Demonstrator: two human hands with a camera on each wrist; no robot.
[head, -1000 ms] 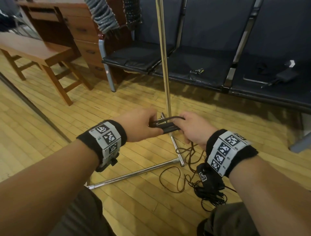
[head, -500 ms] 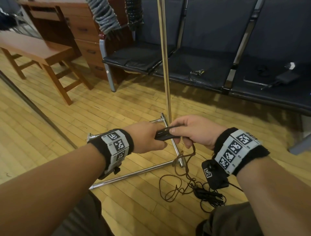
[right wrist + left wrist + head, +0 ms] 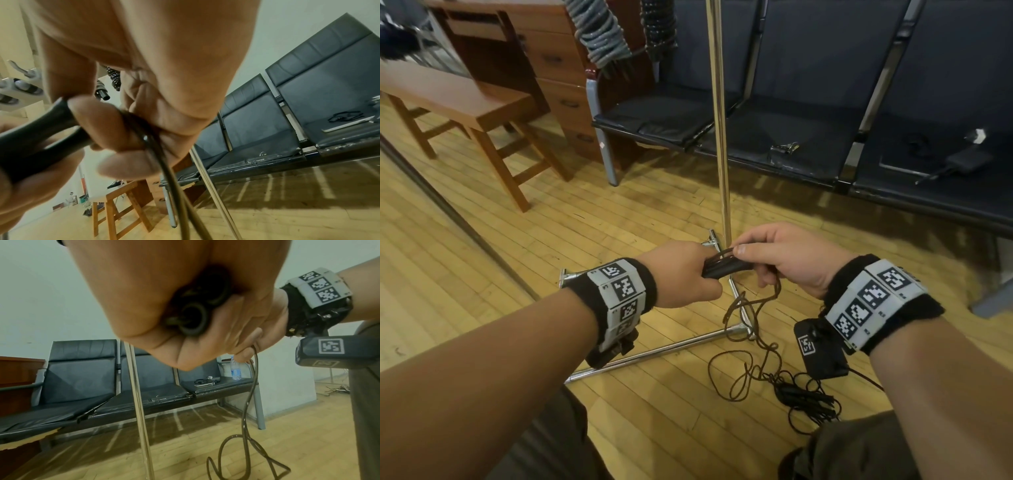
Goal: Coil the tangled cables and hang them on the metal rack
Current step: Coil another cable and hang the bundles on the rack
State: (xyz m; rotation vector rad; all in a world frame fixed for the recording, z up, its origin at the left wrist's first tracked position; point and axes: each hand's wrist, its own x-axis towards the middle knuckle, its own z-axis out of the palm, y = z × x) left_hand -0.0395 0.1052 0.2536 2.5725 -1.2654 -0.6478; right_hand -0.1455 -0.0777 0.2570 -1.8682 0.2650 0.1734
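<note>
Left hand [image 3: 681, 274] gripping folded black cable bundle [image 3: 722, 267], right hand [image 3: 787, 257] pinching its loops, loose cable tail [image 3: 753, 329] trailing below to floor.

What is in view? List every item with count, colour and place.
cable: one, dark brown, folded bundle gripped in both hands, slack trailing to a tangle on the floor
metal rack: one, chrome, upright pole and floor base ahead of the hands
coiled cables: two, grey and black, hanging at top
bench seats: one row, black, behind the rack
wooden desk: one, brown, far left
wooden stool: one, brown, left
water bottle: one, clear, on the bench
left hand: grips the bundle
right hand: pinches the bundle
</note>
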